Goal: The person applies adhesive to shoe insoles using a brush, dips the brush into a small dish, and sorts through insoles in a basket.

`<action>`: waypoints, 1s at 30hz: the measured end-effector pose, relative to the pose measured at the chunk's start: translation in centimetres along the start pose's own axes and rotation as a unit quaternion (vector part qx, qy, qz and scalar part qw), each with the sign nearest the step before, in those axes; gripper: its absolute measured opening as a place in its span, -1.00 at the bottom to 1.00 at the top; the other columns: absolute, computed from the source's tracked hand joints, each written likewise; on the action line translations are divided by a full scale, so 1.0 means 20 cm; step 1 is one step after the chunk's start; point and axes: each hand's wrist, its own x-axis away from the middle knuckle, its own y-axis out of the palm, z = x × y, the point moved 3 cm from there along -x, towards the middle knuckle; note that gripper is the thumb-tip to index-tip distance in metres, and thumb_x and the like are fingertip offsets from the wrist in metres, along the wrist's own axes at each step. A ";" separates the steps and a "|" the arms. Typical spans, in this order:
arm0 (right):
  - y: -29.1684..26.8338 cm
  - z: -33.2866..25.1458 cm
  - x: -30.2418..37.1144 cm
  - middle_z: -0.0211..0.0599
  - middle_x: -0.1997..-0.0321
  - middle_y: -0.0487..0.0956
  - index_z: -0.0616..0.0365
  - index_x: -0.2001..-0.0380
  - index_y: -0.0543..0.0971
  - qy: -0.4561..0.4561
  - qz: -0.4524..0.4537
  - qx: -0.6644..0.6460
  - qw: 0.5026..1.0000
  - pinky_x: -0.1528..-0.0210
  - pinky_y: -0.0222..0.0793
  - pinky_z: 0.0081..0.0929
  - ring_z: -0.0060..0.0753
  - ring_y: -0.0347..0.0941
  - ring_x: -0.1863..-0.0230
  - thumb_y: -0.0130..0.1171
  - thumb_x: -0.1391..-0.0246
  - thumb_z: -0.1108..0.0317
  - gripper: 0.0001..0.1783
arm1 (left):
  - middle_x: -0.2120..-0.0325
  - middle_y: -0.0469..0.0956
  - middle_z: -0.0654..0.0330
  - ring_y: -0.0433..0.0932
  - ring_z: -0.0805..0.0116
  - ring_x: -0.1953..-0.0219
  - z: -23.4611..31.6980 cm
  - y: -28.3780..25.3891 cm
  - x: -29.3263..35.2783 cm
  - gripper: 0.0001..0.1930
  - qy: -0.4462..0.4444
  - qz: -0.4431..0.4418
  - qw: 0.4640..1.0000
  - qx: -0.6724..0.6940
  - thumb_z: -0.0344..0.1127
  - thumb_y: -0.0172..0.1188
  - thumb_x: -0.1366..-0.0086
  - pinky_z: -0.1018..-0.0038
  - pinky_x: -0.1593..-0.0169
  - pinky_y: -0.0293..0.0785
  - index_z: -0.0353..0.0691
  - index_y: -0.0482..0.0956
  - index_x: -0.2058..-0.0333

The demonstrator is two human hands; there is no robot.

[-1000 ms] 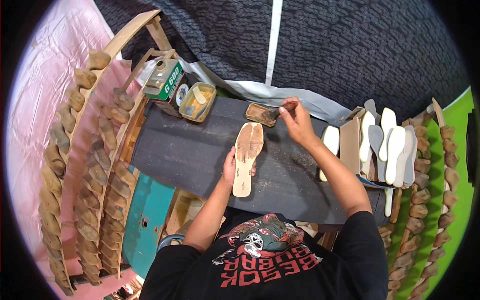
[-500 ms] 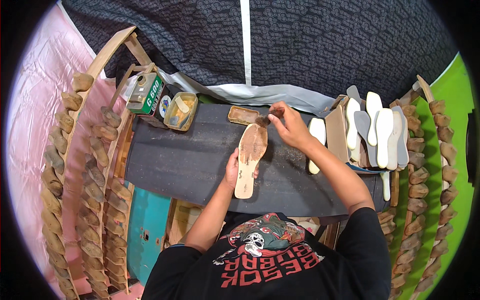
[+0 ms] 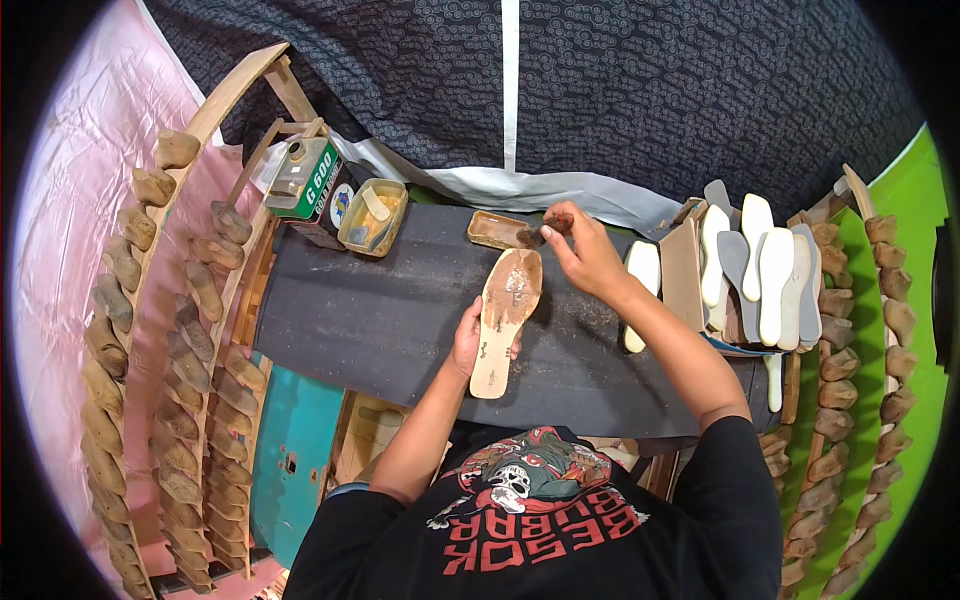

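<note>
My left hand grips a pale, sole-shaped insole by its left edge, fingertips showing at the right edge. Its wide far end is coated reddish brown, with a shiny wet patch in the middle; the narrow heel end is bare and points toward me. My right hand pinches a small dark brown, bristly brush just beyond the insole's wide end, apart from it. The brush's tip is close to the right end of a shallow rectangular tray, which has brown stains inside.
At the left back stand a green-and-white metal can and a square tub holding a spatula. More insoles fill a cardboard box at right; a white one lies beside it. Racks of wooden shoe lasts flank the dark-covered table.
My right hand has drawn the brush slightly back from the insole's wide end, toward the tray. The brown-coated area now shows a shiny wet patch. The view has shifted slightly.
</note>
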 end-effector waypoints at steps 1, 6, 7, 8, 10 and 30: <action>0.02 -0.01 0.01 -0.02 0.21 0.60 0.27 0.07 0.45 0.000 -0.001 -0.001 1.000 0.07 0.48 -0.18 -0.03 0.60 0.18 0.15 -0.32 0.36 -0.77 | 0.44 0.63 0.04 0.64 0.20 0.48 0.00 0.00 0.00 -0.24 0.000 0.001 1.000 0.000 0.37 -0.24 -0.46 0.33 0.36 0.63 -0.29 0.56 -0.04; 0.04 -0.10 0.01 -0.05 0.19 0.57 0.26 0.07 0.45 -0.060 0.026 -0.015 0.998 0.10 0.49 -0.22 -0.06 0.59 0.21 0.20 -0.28 0.42 -0.77 | 0.43 0.57 0.03 0.58 0.18 0.50 0.02 0.00 0.01 -0.27 0.018 0.009 1.000 0.022 0.33 -0.27 -0.48 0.32 0.39 0.56 -0.22 0.51 -0.15; 0.02 -0.11 0.00 -0.06 0.20 0.57 0.26 0.08 0.45 -0.077 0.053 -0.013 0.996 0.12 0.49 -0.23 -0.08 0.59 0.23 0.19 -0.28 0.43 -0.78 | 0.43 0.57 0.03 0.58 0.18 0.50 0.03 -0.01 0.00 -0.27 0.019 0.009 1.000 0.021 0.33 -0.27 -0.48 0.32 0.39 0.56 -0.22 0.51 -0.15; 0.02 -0.11 -0.01 -0.06 0.20 0.57 0.26 0.08 0.45 -0.077 0.053 -0.014 0.996 0.12 0.49 -0.23 -0.08 0.59 0.23 0.19 -0.28 0.43 -0.78 | 0.43 0.57 0.02 0.58 0.18 0.50 0.02 -0.02 0.01 -0.27 0.014 0.009 1.000 0.018 0.33 -0.26 -0.48 0.31 0.39 0.56 -0.22 0.51 -0.15; 0.00 -0.10 -0.04 -0.10 0.26 0.57 0.26 0.10 0.45 -0.049 0.059 -0.039 0.996 0.16 0.48 -0.28 -0.15 0.57 0.27 0.17 -0.29 0.42 -0.81 | 0.44 0.57 0.02 0.58 0.18 0.50 0.02 -0.03 0.01 -0.27 0.009 0.009 1.000 0.016 0.33 -0.26 -0.48 0.30 0.39 0.56 -0.22 0.51 -0.15; -0.03 0.00 -0.01 -0.02 0.28 0.60 0.26 0.12 0.44 0.022 -0.002 -0.036 0.999 0.11 0.47 -0.19 0.00 0.59 0.22 0.16 -0.30 0.38 -0.79 | 0.47 0.58 0.05 0.61 0.23 0.50 0.01 0.00 -0.02 -0.25 -0.024 -0.008 0.999 -0.028 0.34 -0.29 -0.47 0.36 0.37 0.58 -0.26 0.55 -0.08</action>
